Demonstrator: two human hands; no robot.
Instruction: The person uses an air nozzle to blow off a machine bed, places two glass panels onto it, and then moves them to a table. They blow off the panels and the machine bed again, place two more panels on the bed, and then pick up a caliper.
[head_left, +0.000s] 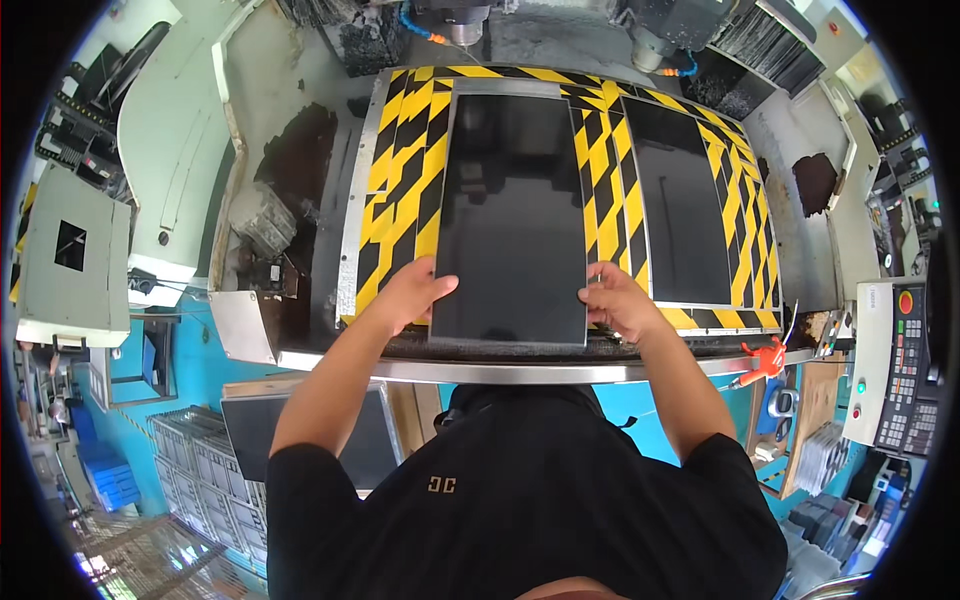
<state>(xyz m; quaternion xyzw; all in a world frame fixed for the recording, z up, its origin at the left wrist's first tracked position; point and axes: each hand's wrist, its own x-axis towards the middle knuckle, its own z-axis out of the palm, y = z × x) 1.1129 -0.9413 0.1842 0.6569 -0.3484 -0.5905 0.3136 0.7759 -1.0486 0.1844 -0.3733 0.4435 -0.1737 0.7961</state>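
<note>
A glossy black rectangular panel (512,210) lies on the machine bed in front of me, its near end reaching toward the bed's front edge. My left hand (412,294) grips its left edge near the front, thumb on top and fingers hidden at the side. On the opposite edge, my right hand (614,300) holds the panel between thumb and fingers. Yellow-and-black striped tape (400,190) covers the bed around it. A second black panel (682,210) lies to the right, framed by the same tape; neither hand touches it.
Two spindle heads, left (466,30) and right (652,48), hang over the bed's far side. A metal rail (520,371) runs along the front. An orange-red air gun (766,360) hangs at its right. A control panel (900,370) stands far right; grey crates (205,470) are stacked lower left.
</note>
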